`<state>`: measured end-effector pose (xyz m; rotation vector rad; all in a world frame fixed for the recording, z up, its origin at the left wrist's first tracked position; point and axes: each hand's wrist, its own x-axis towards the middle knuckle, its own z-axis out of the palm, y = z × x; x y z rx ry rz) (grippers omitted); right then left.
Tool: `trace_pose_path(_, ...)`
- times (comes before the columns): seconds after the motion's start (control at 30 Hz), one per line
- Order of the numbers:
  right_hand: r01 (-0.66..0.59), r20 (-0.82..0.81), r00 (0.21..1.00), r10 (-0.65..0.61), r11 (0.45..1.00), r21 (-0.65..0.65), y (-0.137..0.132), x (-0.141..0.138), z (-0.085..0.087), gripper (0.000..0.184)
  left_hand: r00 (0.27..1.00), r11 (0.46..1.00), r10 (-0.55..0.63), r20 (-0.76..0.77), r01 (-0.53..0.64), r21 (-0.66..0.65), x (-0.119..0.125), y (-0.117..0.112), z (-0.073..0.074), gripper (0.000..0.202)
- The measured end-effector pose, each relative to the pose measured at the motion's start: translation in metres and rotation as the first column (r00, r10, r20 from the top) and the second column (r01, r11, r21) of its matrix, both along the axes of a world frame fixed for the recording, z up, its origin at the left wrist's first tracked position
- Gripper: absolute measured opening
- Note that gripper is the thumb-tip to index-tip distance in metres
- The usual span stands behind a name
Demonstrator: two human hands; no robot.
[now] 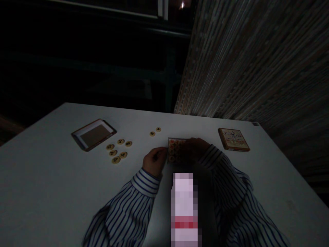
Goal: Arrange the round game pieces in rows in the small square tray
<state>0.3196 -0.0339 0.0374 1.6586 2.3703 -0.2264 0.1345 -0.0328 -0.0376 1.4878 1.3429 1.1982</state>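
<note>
A small tray [168,156] holds rows of round Chinese chess pieces [171,150] with red characters. At its left edge, my left hand [155,162] is closed, fingertips curled against the rim. My right hand [197,148] reaches over the tray's right part and covers the pieces there; its fingers are lost in shadow. Left of my left hand lie several loose chess pieces [113,152] with dark characters. Two more loose pieces [152,133] sit farther back, behind the tray's left corner.
An open box part [88,149], shallow and pale inside, lies at the left of the white table [51,171]. On the right is a flat printed box [234,140]. A ribbed curtain [231,61] hangs beyond the table's far right edge. The room is dim.
</note>
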Motion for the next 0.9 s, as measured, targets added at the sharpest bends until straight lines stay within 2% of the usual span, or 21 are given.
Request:
trace_pose_path(0.23, -0.102, -0.099, 0.989, 0.108, 0.993, 0.063, -0.001, -0.006, -0.006, 0.027, 1.0, 1.0, -0.009, 0.011, 0.009, -0.015, -0.001, 0.0, -0.001, 0.025)
trace_pose_path(0.37, -0.113, -0.139, 0.983, 0.121, 0.992, 0.061, 0.001, -0.005, -0.012, 0.025, 1.0, 1.0, 0.004, 0.008, -0.003, -0.011, -0.001, 0.0, -0.001, 0.025)
trace_pose_path(0.5, -0.135, -0.163, 0.976, 0.142, 0.99, 0.052, 0.001, -0.005, -0.01, 0.025, 1.0, 1.0, -0.001, 0.014, 0.001, -0.014, 0.0, -0.001, 0.001, 0.025)
trace_pose_path(0.7, -0.086, -0.106, 0.99, 0.093, 0.994, 0.073, -0.002, -0.005, -0.004, 0.025, 1.0, 1.0, -0.004, 0.003, 0.005, -0.028, -0.001, -0.001, 0.003, 0.025)
trace_pose_path(0.9, -0.018, -0.147, 0.988, 0.046, 0.982, 0.186, -0.001, 0.007, 0.001, 0.031, 0.999, 0.998, -0.045, 0.02, 0.046, -0.036, -0.002, -0.001, -0.001, 0.028)
